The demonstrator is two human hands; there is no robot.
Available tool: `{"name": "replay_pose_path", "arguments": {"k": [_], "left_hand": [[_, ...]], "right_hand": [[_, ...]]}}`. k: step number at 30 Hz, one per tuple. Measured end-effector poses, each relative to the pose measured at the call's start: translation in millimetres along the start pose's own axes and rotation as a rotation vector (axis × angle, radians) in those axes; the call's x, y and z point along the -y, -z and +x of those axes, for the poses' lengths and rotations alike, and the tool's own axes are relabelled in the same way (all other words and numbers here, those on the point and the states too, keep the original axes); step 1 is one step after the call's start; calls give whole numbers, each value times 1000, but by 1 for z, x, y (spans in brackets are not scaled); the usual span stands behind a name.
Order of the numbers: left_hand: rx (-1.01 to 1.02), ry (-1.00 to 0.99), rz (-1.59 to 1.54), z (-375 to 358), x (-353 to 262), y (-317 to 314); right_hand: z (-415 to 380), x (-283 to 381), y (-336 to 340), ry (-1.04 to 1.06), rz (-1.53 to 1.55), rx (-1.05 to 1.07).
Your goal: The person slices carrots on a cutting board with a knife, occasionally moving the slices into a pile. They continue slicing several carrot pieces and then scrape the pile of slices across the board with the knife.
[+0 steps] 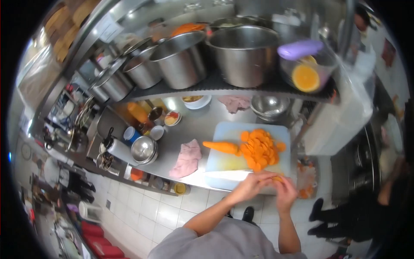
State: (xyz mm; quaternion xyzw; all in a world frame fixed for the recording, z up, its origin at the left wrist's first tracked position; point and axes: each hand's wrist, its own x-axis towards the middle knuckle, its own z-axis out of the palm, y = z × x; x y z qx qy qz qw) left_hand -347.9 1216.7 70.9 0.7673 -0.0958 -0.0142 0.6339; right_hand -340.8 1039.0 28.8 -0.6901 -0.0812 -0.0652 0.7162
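My left hand [251, 188] and my right hand [285, 195] meet over the front edge of a pale blue cutting board [224, 129]. Fingers of both are closed around a small orange-yellow piece [276, 178], seemingly carrot, mostly covered by the fingertips. Just beyond them, a heap of carrot slices [258, 151] lies on the board. Left of the heap is a whole peeled carrot [220, 147], its tip pointing left. Along the board's front edge runs a bright, shiny flat strip [228, 178], too glared to make out.
A pink cloth [188, 159] and stacked metal bowls [144, 150] are on the steel counter to the left. Large steel pots [243, 56] line the shelf above. A container with orange scraps [307, 179] stands right of the board. Another person's dark-clothed legs [345, 216] are at right.
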Motion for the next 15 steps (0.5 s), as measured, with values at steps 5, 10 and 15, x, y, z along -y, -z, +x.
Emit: {"name": "replay_pose_path", "arguments": {"k": [5,10,15], "left_hand": [[-141,7,-6,19,43,72],[-677,273,-609,55,123,241],[-960,325,-672,137,205,390]], "right_hand": [[37,-63,107,342,-664,-229],[77,-55,87,158,-624,-299],[141,-58,-60,90,-261,-71]]}}
